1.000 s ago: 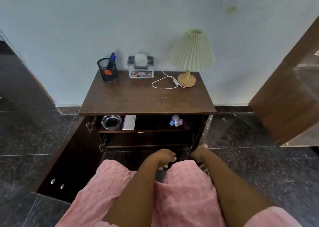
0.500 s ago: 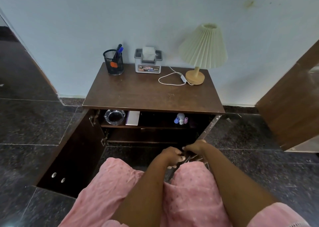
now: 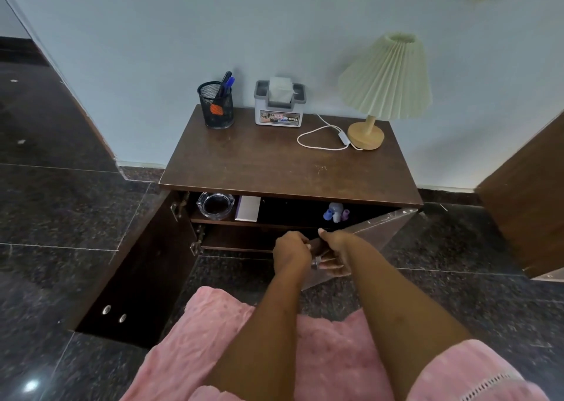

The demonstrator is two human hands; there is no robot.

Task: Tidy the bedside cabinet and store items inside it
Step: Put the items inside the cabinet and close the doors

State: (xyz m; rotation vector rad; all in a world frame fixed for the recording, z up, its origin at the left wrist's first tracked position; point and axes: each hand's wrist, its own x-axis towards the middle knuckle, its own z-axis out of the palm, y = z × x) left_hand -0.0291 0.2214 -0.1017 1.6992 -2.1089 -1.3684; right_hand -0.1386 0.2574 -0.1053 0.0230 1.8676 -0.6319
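Fingers of the left hand point(image 3: 290, 251) and right hand point(image 3: 334, 252) curl round the free edge of the right door point(image 3: 378, 233), at nine and three o'clock of its knob point(image 3: 317, 261). The door hangs half open at the cabinet's point(image 3: 274, 162) five o'clock. It is probably a stiff panel that swings lightly, best held at that edge.

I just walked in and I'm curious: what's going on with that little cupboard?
A person in pink clothes is at the bedside cabinet, and both its doors are open. The left hand and right hand both grip the right door near its knob. The left door is swung wide. On the inner shelf sit a glass ashtray, a white box and small bottles. A pen holder, tissue box and lamp stand on top.
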